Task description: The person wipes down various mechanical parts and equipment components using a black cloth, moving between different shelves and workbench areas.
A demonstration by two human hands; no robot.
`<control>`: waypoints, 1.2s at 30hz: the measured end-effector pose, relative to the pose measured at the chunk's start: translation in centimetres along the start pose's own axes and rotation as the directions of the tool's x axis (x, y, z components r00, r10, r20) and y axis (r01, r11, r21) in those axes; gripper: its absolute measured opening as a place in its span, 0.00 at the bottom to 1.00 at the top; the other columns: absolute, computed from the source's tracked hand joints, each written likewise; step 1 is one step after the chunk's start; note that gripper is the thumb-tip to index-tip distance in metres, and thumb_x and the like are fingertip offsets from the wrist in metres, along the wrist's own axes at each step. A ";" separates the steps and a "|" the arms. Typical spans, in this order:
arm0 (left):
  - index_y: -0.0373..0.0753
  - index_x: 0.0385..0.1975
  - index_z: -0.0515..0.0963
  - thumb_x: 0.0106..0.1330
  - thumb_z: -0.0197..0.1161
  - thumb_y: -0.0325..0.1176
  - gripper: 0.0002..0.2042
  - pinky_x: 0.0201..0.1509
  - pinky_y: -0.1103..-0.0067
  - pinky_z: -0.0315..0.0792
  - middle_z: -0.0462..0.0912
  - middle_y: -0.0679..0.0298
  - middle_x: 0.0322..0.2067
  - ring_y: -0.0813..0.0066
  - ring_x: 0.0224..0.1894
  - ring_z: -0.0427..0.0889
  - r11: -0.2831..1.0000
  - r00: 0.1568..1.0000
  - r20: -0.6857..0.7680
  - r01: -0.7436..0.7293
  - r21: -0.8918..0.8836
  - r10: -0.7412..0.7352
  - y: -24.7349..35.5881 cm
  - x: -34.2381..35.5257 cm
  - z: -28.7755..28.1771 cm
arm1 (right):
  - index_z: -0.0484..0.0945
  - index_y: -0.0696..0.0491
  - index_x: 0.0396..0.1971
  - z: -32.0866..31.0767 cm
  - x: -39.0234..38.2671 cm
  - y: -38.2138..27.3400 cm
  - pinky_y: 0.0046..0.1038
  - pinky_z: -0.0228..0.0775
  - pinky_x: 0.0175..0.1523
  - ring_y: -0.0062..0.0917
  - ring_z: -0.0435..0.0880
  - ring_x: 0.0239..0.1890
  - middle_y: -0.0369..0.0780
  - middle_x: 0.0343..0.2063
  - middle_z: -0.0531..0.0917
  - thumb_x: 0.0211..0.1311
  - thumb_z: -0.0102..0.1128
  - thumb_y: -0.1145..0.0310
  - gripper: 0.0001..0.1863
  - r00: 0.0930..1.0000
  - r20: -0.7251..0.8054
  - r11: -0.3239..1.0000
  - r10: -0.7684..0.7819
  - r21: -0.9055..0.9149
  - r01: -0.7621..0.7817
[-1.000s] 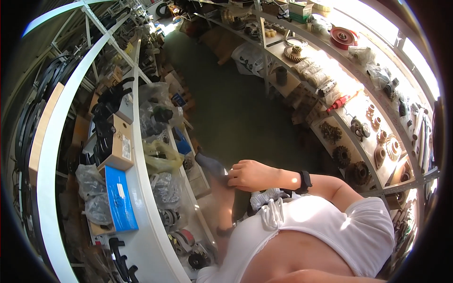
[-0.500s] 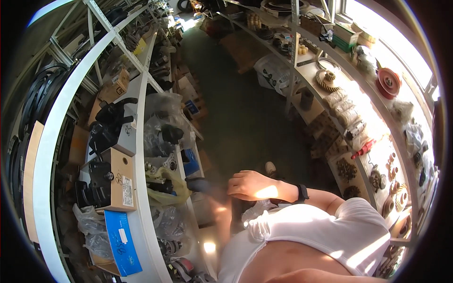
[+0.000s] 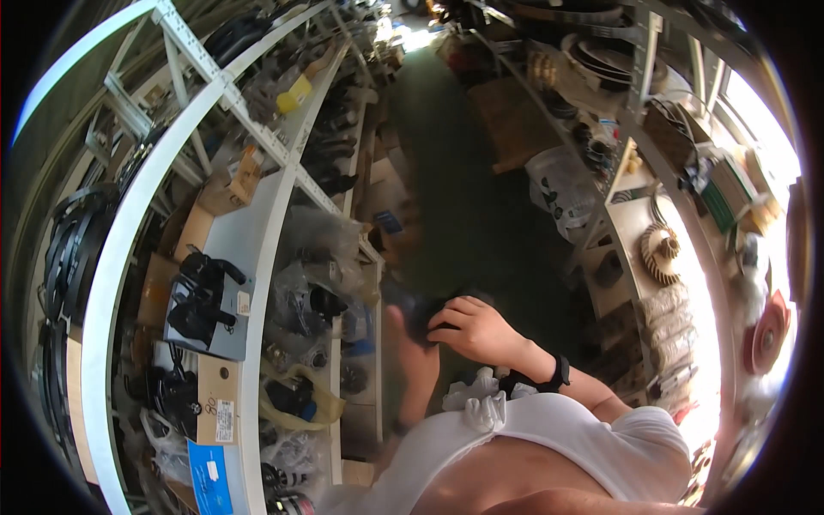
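Over the aisle in front of my body, a black part lies between my two hands; motion blur hides its exact kind. My left hand grips it from the near left, thumb raised, its fingers mostly smeared. From the right, my right hand curls its fingers onto the same part, and a black band circles that wrist. Close to my left hand, a yellowish plastic bag holds dark parts on the left shelf.
Metal shelving runs along my left, carrying a cardboard box, black hose-like parts and a blue box. Shelves on the right hold a toothed gear and a red pulley. A white sack stands beside them.
My left hand has brought the black part from beside the left shelf rightward to my right hand. My right hand now bends over it. The view has shifted, with the shelves displaced.
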State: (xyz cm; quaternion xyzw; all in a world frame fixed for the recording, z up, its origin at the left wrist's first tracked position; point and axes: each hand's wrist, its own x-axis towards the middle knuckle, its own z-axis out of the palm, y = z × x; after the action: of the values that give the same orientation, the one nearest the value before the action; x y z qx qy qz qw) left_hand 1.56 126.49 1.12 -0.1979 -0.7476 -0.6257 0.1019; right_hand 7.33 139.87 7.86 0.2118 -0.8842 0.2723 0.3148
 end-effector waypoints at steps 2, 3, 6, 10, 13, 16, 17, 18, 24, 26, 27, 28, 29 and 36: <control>0.33 0.49 0.65 0.49 0.60 0.24 0.24 0.49 0.74 0.67 0.71 0.52 0.45 0.61 0.46 0.73 0.967 0.963 0.180 -0.223 0.123 0.199 0.4 1.4 1.5 | 0.78 0.49 0.26 -0.9 0.3 1.4 0.29 0.67 0.44 0.28 0.73 0.37 0.32 0.34 0.76 0.35 0.58 0.73 0.11 1.000 -0.020 1.000 0.024 -0.014 -0.024; 0.33 0.49 0.65 0.49 0.60 0.24 0.24 0.49 0.74 0.67 0.71 0.52 0.45 0.61 0.46 0.73 0.967 0.969 0.162 -0.209 0.144 0.185 0.0 1.9 1.8 | 0.78 0.49 0.26 -1.0 0.5 2.2 0.29 0.67 0.44 0.28 0.73 0.37 0.32 0.34 0.76 0.35 0.58 0.73 0.11 1.000 -0.009 1.000 0.012 0.011 -0.012; 0.34 0.45 0.67 0.49 0.62 0.29 0.22 0.45 0.72 0.68 0.74 0.51 0.39 0.55 0.42 0.74 0.952 0.923 0.383 -0.156 0.264 0.045 -2.5 3.3 2.9 | 0.78 0.49 0.26 -1.6 1.4 4.8 0.33 0.66 0.48 0.30 0.73 0.38 0.33 0.33 0.77 0.37 0.57 0.73 0.10 0.998 -0.041 0.996 0.056 -0.061 -0.058; 0.34 0.39 0.69 0.49 0.64 0.35 0.19 0.37 0.70 0.69 0.74 0.53 0.32 0.53 0.35 0.74 0.908 0.898 0.395 -0.316 0.275 0.193 -4.2 7.0 5.3 | 0.79 0.49 0.24 -1.8 2.9 8.9 0.32 0.64 0.46 0.32 0.71 0.38 0.35 0.32 0.74 0.35 0.57 0.73 0.10 0.976 -0.168 0.965 0.139 -0.200 -0.171; 0.34 0.37 0.69 0.50 0.63 0.35 0.17 0.36 0.69 0.68 0.75 0.53 0.29 0.53 0.35 0.74 0.953 0.913 0.405 -0.158 0.259 0.041 -3.7 10.3 6.5 | 0.79 0.49 0.26 -1.8 4.5 12.6 0.29 0.62 0.31 0.28 0.71 0.27 0.35 0.23 0.70 0.37 0.60 0.76 0.10 0.974 -0.140 0.956 0.179 -0.209 -0.206; 0.34 0.37 0.70 0.51 0.64 0.36 0.17 0.36 0.70 0.69 0.76 0.53 0.30 0.54 0.34 0.75 0.977 0.936 0.351 -0.086 0.195 0.012 -4.6 13.9 7.2 | 0.79 0.51 0.29 -1.3 8.0 15.9 0.27 0.62 0.25 0.27 0.70 0.18 0.35 0.14 0.70 0.39 0.59 0.76 0.12 0.993 -0.103 0.981 0.053 -0.182 -0.071; 0.34 0.39 0.71 0.51 0.64 0.36 0.18 0.39 0.71 0.70 0.77 0.53 0.34 0.56 0.36 0.77 0.984 0.928 0.372 -0.049 0.170 -0.018 -4.9 15.3 7.1 | 0.78 0.51 0.30 -0.8 9.2 16.9 0.27 0.62 0.24 0.28 0.71 0.17 0.36 0.14 0.70 0.40 0.59 0.76 0.12 0.994 -0.100 0.983 0.045 -0.172 -0.062; 0.34 0.39 0.71 0.51 0.64 0.36 0.18 0.39 0.71 0.70 0.77 0.53 0.34 0.56 0.36 0.77 0.984 0.938 0.347 -0.043 0.172 -0.020 -4.9 16.8 6.9 | 0.78 0.51 0.30 -0.3 10.7 17.8 0.27 0.62 0.24 0.28 0.71 0.17 0.36 0.14 0.70 0.40 0.59 0.76 0.12 0.996 -0.086 0.986 0.024 -0.165 -0.038; 0.34 0.36 0.71 0.52 0.62 0.35 0.15 0.33 0.71 0.69 0.76 0.54 0.28 0.57 0.29 0.76 0.957 0.998 -0.038 -0.032 0.287 0.045 -5.2 22.7 3.8 | 0.77 0.53 0.34 3.9 19.9 21.8 0.29 0.67 0.26 0.32 0.76 0.22 0.40 0.21 0.77 0.41 0.56 0.81 0.15 0.982 -0.151 0.993 -0.111 0.019 0.115; 0.34 0.38 0.71 0.52 0.62 0.32 0.15 0.38 0.73 0.70 0.76 0.52 0.31 0.57 0.34 0.76 0.961 0.991 -0.132 0.061 0.269 -0.026 -5.5 23.5 1.9 | 0.76 0.53 0.35 5.9 22.6 22.0 0.30 0.69 0.30 0.35 0.77 0.26 0.42 0.25 0.77 0.44 0.54 0.82 0.15 0.971 -0.167 0.975 -0.172 0.109 0.192; 0.34 0.38 0.70 0.53 0.61 0.31 0.15 0.40 0.73 0.70 0.76 0.51 0.32 0.57 0.36 0.76 0.949 0.983 -0.176 0.095 0.300 -0.042 -5.5 23.5 0.7 | 0.76 0.53 0.36 7.2 23.7 21.9 0.31 0.69 0.31 0.37 0.77 0.27 0.43 0.27 0.77 0.45 0.53 0.82 0.15 0.970 -0.164 0.964 -0.181 0.167 0.208; 0.34 0.39 0.70 0.53 0.61 0.29 0.15 0.40 0.74 0.70 0.76 0.53 0.33 0.62 0.36 0.76 0.940 0.964 -0.267 0.089 0.328 0.002 -5.3 24.0 -0.4 | 0.75 0.53 0.38 8.7 25.1 22.1 0.31 0.69 0.33 0.38 0.77 0.29 0.44 0.29 0.77 0.47 0.52 0.82 0.16 0.972 -0.156 0.944 -0.176 0.254 0.211; 0.33 0.40 0.70 0.53 0.60 0.27 0.14 0.41 0.76 0.69 0.77 0.55 0.33 0.67 0.35 0.76 0.929 0.935 -0.350 0.085 0.361 0.050 -4.8 24.6 -1.8 | 0.74 0.53 0.40 10.4 26.8 22.0 0.32 0.69 0.34 0.40 0.76 0.31 0.45 0.31 0.77 0.49 0.51 0.81 0.16 0.974 -0.148 0.916 -0.169 0.341 0.211; 0.34 0.49 0.66 0.55 0.55 0.25 0.19 0.53 0.67 0.61 0.69 0.50 0.47 0.52 0.50 0.66 0.289 0.623 -0.520 0.439 0.851 0.584 -3.7 30.6 -8.3 | 0.57 0.55 0.57 26.0 37.1 19.0 0.40 0.52 0.58 0.42 0.64 0.54 0.50 0.50 0.68 0.57 0.49 0.57 0.30 0.881 0.166 0.804 -0.444 0.507 0.310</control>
State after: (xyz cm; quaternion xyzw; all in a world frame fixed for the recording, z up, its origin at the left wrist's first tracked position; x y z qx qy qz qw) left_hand -28.36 123.01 11.64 0.1560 -0.8234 -0.0598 0.5422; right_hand -40.95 130.80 9.14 0.4899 -0.7667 0.3757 0.1762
